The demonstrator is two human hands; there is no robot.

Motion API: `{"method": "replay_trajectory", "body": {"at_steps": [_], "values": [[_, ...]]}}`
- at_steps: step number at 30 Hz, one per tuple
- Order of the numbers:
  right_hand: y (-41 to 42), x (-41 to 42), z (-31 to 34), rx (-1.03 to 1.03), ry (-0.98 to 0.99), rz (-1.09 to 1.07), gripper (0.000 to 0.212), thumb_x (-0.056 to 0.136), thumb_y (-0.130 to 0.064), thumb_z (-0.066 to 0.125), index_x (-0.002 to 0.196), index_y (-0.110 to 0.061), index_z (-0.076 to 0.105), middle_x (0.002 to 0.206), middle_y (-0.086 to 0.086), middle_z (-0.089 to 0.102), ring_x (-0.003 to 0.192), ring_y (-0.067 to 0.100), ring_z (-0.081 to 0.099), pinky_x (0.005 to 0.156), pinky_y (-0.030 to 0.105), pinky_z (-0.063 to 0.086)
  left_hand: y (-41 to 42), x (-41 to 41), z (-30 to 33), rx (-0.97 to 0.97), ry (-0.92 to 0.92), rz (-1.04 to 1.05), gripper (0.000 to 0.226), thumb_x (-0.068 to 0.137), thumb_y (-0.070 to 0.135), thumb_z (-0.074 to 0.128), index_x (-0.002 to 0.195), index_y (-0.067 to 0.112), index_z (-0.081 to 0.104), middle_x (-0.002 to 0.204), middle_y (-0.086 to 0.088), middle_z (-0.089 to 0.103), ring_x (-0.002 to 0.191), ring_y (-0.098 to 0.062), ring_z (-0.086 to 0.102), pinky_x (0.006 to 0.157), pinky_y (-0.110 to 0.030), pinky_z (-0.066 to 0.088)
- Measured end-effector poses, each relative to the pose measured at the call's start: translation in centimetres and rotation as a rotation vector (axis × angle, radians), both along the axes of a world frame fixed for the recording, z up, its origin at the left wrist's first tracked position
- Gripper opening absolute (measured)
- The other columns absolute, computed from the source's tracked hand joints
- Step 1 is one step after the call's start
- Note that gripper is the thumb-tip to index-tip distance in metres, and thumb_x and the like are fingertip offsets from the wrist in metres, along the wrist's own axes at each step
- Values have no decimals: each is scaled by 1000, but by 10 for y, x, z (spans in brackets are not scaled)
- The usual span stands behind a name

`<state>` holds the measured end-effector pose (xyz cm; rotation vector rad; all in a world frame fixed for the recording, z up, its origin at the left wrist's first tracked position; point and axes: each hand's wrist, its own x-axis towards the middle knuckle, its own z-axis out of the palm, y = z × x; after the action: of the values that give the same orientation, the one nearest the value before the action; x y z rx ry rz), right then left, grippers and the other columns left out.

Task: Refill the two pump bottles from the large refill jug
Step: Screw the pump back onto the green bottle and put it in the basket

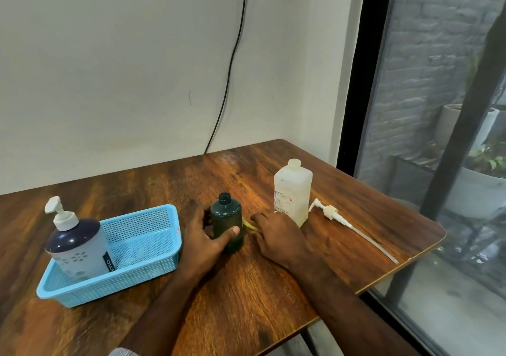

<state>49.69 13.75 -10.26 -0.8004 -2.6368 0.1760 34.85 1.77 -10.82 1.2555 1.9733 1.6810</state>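
Gripping the dark green bottle (226,223) with my left hand (208,239), I have my thumb curled across its front and my fingers wrapped round its far side, so it stands upright on the wooden table (153,180) roughly at the middle. Its neck is open, with no pump on it. My right hand (276,236) lies just to the right of that bottle, palm down on the tabletop, fingers bent loosely toward a thin yellow thing (249,225) that shows between hand and bottle; whether my fingertips actually pinch it I cannot tell, since they are blurred and partly hidden. Just behind my right hand stands the large refill jug (293,193), pale and translucent, upright, its cap off and its labelled face toward me. To the right of the jug a white pump head (328,211) lies flat on the table, its long dip tube (372,242) trailing toward the table's near right edge. At the left, a light blue mesh basket (142,229) sits on the table, and the second pump bottle (78,243), grey-blue with a flower pattern and a white pump still fitted, stands in the basket's left end.
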Motion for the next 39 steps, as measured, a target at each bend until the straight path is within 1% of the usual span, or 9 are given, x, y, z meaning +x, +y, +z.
{"method": "replay_trajectory", "body": {"at_steps": [5,10,15,19,23,28,33,37,39], "values": [[-1,-1,-2,91,-63,-33,34,98,-33,57,128,-19,64,121,4,69,108,23,63,104,41,49,-2,4,4,7,-13,-8,59,74,21,86,120,33,51,114,21,58,96,11,55,73,-8,41],[-6,6,3,71,3,-53,33,87,-39,56,111,-19,68,104,0,72,94,18,63,97,39,53,-2,4,4,4,-13,2,60,73,22,86,120,32,51,116,17,58,98,10,54,75,-11,41],[-6,-4,15,0,45,-57,39,96,-48,55,125,-23,59,119,-1,68,106,18,62,94,34,51,0,4,4,13,-25,5,63,71,25,87,123,30,52,122,12,59,100,8,54,76,-12,42],[-2,-24,23,-132,18,-22,38,94,-40,63,127,-22,58,118,2,68,106,20,63,90,34,54,0,6,1,60,11,33,72,61,49,84,123,29,54,121,14,62,106,-2,62,86,-25,53],[4,-40,20,-152,-4,-36,29,96,-29,63,122,-18,61,115,6,67,102,21,63,78,29,49,0,8,3,100,33,60,58,70,25,88,113,40,52,114,20,61,101,9,60,82,-22,54],[2,-41,14,-102,338,-82,40,99,-36,58,135,-20,56,114,5,69,100,21,66,80,28,53,2,4,2,128,4,82,55,71,25,88,107,45,51,114,22,59,101,3,62,84,-25,54],[-5,-37,25,-174,738,-139,51,96,-27,67,144,-27,51,122,-4,69,97,5,64,80,9,42,6,2,2,113,6,79,62,72,28,87,116,44,46,116,26,54,108,-2,58,90,-28,52],[-5,-41,41,-415,937,-75,58,91,-20,73,142,-37,52,112,-33,61,102,-9,62,90,18,52,8,1,1,90,-5,78,61,73,28,86,112,48,44,113,31,50,110,-6,57,94,-30,51],[-4,-44,54,-539,1010,37,60,90,-12,73,142,-33,53,109,-27,66,103,-4,67,91,27,57,8,0,0,84,-13,77,63,72,29,86,114,48,44,116,29,51,113,-7,57,97,-37,52]]}}
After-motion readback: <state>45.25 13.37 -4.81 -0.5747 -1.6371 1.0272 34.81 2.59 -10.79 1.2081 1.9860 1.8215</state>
